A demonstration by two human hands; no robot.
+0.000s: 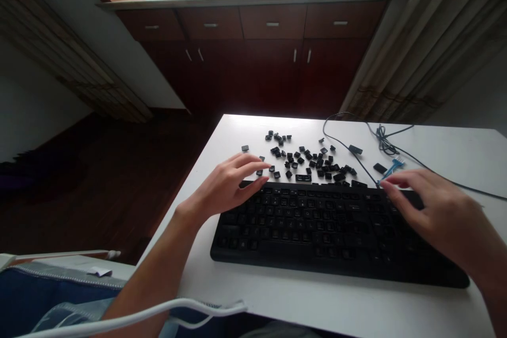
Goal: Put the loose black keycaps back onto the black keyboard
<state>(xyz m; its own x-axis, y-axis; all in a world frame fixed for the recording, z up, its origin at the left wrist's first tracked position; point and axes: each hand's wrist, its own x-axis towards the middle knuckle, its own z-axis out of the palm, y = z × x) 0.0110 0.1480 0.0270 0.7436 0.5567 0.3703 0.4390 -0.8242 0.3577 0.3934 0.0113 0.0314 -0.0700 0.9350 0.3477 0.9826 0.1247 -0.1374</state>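
Observation:
A black keyboard (293,253) lies on the white table, with several of its keys off and others in place. My left hand (227,182) reaches over its back left corner, thumb and fingers apart, holding nothing. Its fingertips hover close to loose black keycaps (276,174). Over the keyboard's right side is my right hand (431,203), thumb and forefinger pinched at the lower end of a small blue brush (392,166). The brush's pale head points up and away. The other right fingers are curled and partly hidden.
Many keycaps (312,163) are scattered behind the keyboard on the white table (317,301). A black cable (383,142) lies coiled at the back right. White tubing (178,303) crosses the near left. Wooden cabinets (273,74) stand beyond, beneath a window.

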